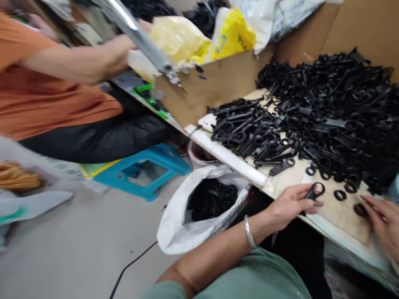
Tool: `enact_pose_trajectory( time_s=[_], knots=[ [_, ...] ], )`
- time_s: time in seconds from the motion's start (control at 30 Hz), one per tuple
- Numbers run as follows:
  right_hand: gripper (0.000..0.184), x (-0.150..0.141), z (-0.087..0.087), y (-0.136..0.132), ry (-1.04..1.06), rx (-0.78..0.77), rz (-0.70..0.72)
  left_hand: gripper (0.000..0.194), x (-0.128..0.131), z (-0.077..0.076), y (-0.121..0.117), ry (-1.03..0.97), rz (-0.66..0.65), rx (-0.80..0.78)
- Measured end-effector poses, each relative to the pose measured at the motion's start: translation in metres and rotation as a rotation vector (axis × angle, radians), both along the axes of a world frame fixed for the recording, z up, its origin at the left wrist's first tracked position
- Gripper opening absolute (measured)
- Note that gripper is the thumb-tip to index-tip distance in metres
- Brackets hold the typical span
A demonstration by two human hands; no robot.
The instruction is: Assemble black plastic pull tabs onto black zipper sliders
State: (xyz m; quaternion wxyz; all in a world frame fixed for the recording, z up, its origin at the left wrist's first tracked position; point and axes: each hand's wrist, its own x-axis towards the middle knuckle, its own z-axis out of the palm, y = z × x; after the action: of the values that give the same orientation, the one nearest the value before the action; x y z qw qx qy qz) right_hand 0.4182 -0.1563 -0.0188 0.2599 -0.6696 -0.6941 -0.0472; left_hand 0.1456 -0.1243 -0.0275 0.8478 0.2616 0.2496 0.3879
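Note:
Over the table's near edge, my left hand is closed on a black plastic part with a ring-shaped end; its other end is hidden by my fingers. At the right edge of the view, my right hand pinches a small black ring close above a tan work mat. Between the hands, another toothed black ring lies on the table. Beyond them spreads a large heap of black plastic parts, with long ring-ended pieces and loose rings at its near side.
A white sack holding black parts stands on the floor beside the table. A co-worker in an orange shirt sits on a blue stool to the left. A cardboard divider borders the heap. A grey tool hangs above.

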Motion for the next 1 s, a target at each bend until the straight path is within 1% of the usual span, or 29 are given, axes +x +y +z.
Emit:
enact_pose_trajectory(
  time_s=[0.07,0.13,0.2,0.27,0.37,0.4,0.47,0.5,0.57,0.6,0.67,0.73,0.8,0.87,1.0],
  knots=[
    [0.032,-0.009,0.006,-0.006,-0.058,-0.060,0.060,0.053,-0.002,0.002,0.000,0.015,-0.012,0.004],
    [0.029,-0.014,0.007,-0.008,-0.100,-0.085,0.090,0.053,-0.002,0.002,0.001,0.025,-0.030,0.001],
    [0.030,-0.013,0.006,-0.007,-0.145,-0.105,0.111,0.053,-0.001,0.002,0.001,0.028,-0.046,-0.002],
    [0.034,-0.007,0.007,-0.003,-0.190,-0.161,0.155,0.052,0.001,0.002,0.000,0.031,-0.054,0.002],
    [0.039,-0.005,0.018,0.000,-0.195,-0.220,0.212,0.051,0.003,0.001,-0.002,0.031,-0.047,0.011],
    [0.039,-0.009,0.024,0.000,-0.152,-0.226,0.227,0.051,0.004,0.001,-0.002,0.030,-0.044,0.015],
    [0.035,-0.026,0.035,-0.005,0.013,-0.196,0.250,0.050,0.006,0.002,-0.002,0.023,-0.036,0.021],
    [0.032,-0.038,0.039,-0.007,0.118,-0.165,0.254,0.050,0.006,0.002,-0.002,0.018,-0.032,0.025],
    [0.024,-0.065,0.040,-0.011,0.278,-0.041,0.215,0.048,0.008,0.004,-0.003,0.010,-0.030,0.048],
    [0.023,-0.077,0.038,-0.011,0.314,0.012,0.200,0.048,0.009,0.005,-0.003,0.006,-0.031,0.072],
    [0.022,-0.095,0.029,-0.008,0.322,0.086,0.188,0.047,0.010,0.007,-0.004,-0.002,-0.036,0.141],
    [0.021,-0.103,0.019,-0.003,0.295,0.126,0.196,0.048,0.011,0.009,-0.006,0.000,-0.029,0.221],
    [0.021,-0.105,0.013,0.001,0.273,0.139,0.200,0.050,0.010,0.010,-0.007,0.045,-0.003,0.305],
    [0.020,-0.105,0.012,0.002,0.269,0.119,0.190,0.052,0.007,0.009,-0.008,0.168,0.019,0.418],
    [0.022,-0.109,0.016,-0.002,0.247,0.073,0.147,0.052,0.001,0.009,-0.011,0.444,0.018,0.674]
  ],
)
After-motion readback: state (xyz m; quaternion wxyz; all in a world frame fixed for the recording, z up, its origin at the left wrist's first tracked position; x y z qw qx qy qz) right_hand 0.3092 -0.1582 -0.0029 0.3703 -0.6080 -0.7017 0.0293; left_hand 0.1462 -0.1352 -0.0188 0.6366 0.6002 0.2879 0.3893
